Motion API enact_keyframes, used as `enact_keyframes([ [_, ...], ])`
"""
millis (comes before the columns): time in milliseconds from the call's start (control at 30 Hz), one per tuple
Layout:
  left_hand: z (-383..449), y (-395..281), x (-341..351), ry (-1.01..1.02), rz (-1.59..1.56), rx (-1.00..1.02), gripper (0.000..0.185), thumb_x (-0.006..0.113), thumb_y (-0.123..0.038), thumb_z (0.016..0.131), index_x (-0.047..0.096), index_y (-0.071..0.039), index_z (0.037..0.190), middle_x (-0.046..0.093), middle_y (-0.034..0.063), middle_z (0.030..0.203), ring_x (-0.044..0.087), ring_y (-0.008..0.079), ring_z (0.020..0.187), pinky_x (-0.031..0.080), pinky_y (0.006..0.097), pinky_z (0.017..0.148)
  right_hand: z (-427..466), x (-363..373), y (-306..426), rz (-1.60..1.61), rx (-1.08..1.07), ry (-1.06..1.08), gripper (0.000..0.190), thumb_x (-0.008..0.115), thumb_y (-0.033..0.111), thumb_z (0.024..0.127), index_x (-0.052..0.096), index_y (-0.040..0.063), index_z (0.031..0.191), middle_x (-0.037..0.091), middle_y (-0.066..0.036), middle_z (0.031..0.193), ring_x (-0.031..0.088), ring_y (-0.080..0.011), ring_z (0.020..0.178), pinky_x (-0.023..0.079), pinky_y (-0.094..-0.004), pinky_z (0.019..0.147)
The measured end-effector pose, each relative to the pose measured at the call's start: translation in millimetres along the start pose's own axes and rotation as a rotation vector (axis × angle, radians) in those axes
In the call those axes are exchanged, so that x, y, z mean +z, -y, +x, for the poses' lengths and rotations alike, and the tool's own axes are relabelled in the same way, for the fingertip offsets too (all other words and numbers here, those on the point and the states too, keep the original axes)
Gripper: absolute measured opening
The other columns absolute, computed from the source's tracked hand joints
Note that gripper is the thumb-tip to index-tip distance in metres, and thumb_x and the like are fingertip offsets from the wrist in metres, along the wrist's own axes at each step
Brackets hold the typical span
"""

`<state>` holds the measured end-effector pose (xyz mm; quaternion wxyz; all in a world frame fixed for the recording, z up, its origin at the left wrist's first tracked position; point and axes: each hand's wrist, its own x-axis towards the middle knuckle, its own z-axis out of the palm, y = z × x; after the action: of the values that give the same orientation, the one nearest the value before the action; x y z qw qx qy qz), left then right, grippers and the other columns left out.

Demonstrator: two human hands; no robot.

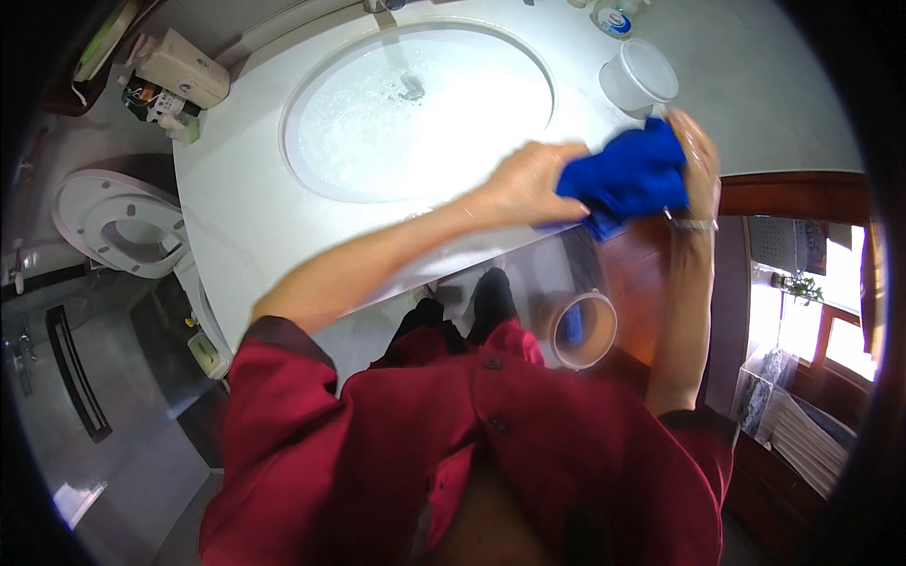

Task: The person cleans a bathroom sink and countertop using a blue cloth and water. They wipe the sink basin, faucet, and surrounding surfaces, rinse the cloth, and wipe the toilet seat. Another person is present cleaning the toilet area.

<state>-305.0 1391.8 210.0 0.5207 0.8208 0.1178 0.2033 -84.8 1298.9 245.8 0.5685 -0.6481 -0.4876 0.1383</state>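
Observation:
A bunched blue cloth (626, 177) is stretched between my two hands, above the front right edge of the white countertop (233, 233). My left hand (541, 185) grips its left side, the thumb lying below. At its right side my right hand (697, 163), with a bracelet at the wrist, holds the cloth. Both hands are somewhat blurred. Left of the cloth lies the oval white sink (340, 170), with rippling water in it under the faucet (384, 6). A white lidded plastic tub (637, 78) stands just beyond my right hand.
On the floor below the counter stands a bucket (584, 331) with something blue inside. A toilet (127, 223) with its seat visible is at the left. Boxes and packets (180, 71) sit on the counter's back left corner; a bottle (612, 20) stands at the back right.

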Motion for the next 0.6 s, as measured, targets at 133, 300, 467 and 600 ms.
enact_keyframes([
  [133, 22, -39, 45, 0.103, -0.724, -0.142, 0.039, 0.065, -0.039, 0.083, 0.064, -0.002, 0.097, 0.064, 0.0081, 0.080, 0.064, 0.0200, 0.080, 0.051, 0.0333, 0.070, -30, -66, 1, -0.149, 0.282, -0.143, 0.024, 0.060, 0.024, 0.091, 0.068, 0.002, 0.089, 0.062, -0.002, 0.078, 0.054, -0.0093, 0.073, 0.044, -0.0225, 0.069],
  [300, 73, -72, 92, 0.209, -1.097, -0.273, 0.046, 0.060, -0.040, 0.088, 0.057, 0.005, 0.099, 0.060, 0.0115, 0.097, 0.059, 0.0198, 0.083, 0.048, 0.0321, 0.075, -82, -94, 15, 0.074, 0.300, -0.260, 0.032, 0.061, 0.025, 0.090, 0.058, 0.005, 0.115, 0.059, -0.004, 0.103, 0.054, -0.0139, 0.092, 0.044, -0.0270, 0.083],
  [467, 128, -82, 106, 0.050, -0.129, 0.149, 0.049, 0.068, -0.040, 0.079, 0.059, 0.007, 0.075, 0.058, 0.0163, 0.068, 0.055, 0.0196, 0.065, 0.045, 0.0346, 0.060, -101, -152, 5, -0.058, 0.424, -0.006, 0.034, 0.066, 0.021, 0.086, 0.062, 0.003, 0.115, 0.061, -0.005, 0.096, 0.056, -0.0135, 0.087, 0.046, -0.0292, 0.083],
  [600, 142, -62, 93, 0.114, -0.579, -0.155, 0.010, 0.065, -0.012, 0.083, 0.065, -0.003, 0.087, 0.065, 0.0026, 0.077, 0.054, 0.0053, 0.066, 0.043, 0.0224, 0.062, -82, -201, 11, 0.212, 0.171, -0.317, 0.017, 0.064, 0.017, 0.089, 0.064, 0.001, 0.096, 0.060, -0.003, 0.080, 0.054, -0.0091, 0.068, 0.046, -0.0230, 0.065],
])
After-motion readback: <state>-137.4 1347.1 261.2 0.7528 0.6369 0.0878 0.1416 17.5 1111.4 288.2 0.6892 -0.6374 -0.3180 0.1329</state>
